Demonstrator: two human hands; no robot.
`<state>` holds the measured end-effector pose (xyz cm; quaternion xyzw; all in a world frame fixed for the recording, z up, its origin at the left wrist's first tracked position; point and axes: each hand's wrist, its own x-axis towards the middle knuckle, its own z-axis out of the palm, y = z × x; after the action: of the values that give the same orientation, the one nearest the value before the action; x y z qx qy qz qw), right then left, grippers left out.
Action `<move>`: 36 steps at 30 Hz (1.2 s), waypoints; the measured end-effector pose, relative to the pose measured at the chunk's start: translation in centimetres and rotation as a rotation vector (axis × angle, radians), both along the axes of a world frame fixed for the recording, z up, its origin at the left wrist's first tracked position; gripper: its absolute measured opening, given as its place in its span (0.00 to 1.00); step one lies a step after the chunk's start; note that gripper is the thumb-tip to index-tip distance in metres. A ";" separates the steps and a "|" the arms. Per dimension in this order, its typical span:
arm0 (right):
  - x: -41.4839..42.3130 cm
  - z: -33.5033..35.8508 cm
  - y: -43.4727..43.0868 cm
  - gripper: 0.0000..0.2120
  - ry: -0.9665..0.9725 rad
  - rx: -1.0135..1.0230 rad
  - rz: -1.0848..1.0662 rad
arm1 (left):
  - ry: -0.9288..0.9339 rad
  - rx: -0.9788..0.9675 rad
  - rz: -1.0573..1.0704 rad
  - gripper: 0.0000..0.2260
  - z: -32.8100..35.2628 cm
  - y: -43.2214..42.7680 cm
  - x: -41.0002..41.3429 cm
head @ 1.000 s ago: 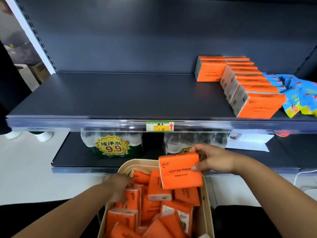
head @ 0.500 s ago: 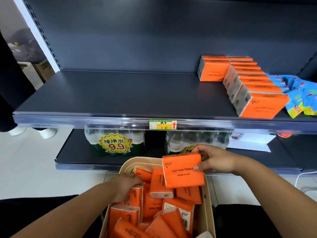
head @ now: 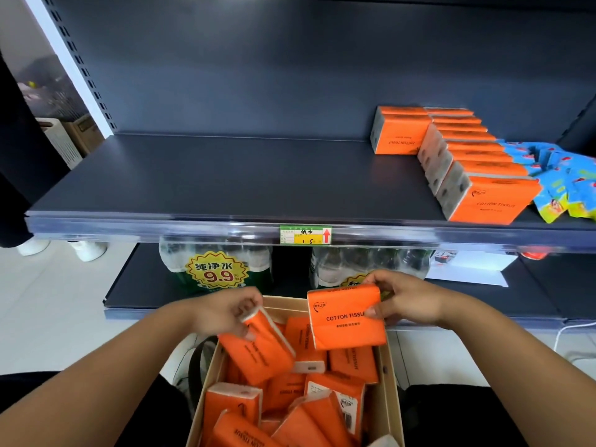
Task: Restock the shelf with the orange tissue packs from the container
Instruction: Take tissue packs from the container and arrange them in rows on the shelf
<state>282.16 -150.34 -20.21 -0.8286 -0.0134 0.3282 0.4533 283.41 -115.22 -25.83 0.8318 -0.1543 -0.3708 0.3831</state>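
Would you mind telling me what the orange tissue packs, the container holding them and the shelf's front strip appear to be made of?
Each orange tissue pack looks wrapped in thin plastic film, slightly glossy and creased, with white tissue showing at the ends. The container seems to be cardboard: matte tan walls, thin edges. The front strip looks like clear glossy plastic, see-through.

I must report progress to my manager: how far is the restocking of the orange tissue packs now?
Done: a row of packs stands at the right end of the shelf. In hand: the left hand grips a tilted pack, the right hand a second pack, both above the container. Left: many loose packs lie in the container; most of the shelf is bare.
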 end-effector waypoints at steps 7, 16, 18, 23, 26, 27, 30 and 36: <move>-0.1 0.4 -0.4 0.13 0.031 0.126 -0.134 | 0.124 -0.243 0.230 0.19 2.8 -0.4 0.4; 0.3 4.3 -2.5 0.20 -0.087 0.400 -0.264 | 0.082 -0.439 0.276 0.18 7.9 -0.5 0.7; 0.7 5.8 -3.3 0.21 -0.131 0.470 -0.292 | 0.055 -0.498 0.271 0.18 9.9 -0.9 1.0; 4.6 9.0 -5.2 0.17 -0.320 0.496 -0.434 | -0.087 -0.591 0.272 0.21 14.1 -4.5 3.3; 7.7 11.1 -5.9 0.16 -0.442 0.356 -0.428 | -0.197 -0.641 0.334 0.18 15.7 -8.5 5.9; 8.7 11.8 -6.0 0.17 -0.477 0.309 -0.407 | -0.232 -0.657 0.355 0.17 15.8 -9.9 7.1; 12.1 13.0 -6.2 0.18 -0.542 0.156 -0.334 | -0.330 -0.636 0.384 0.15 15.4 -13.5 10.9; 17.9 13.3 -7.6 0.20 -0.598 -0.288 -0.227 | -0.427 -0.506 0.389 0.14 12.5 -19.0 17.1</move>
<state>300.07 -157.95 -6.93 -0.9397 -0.0070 0.0168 0.3416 300.54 -134.21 -13.33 0.7832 -0.1563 -0.0597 0.5988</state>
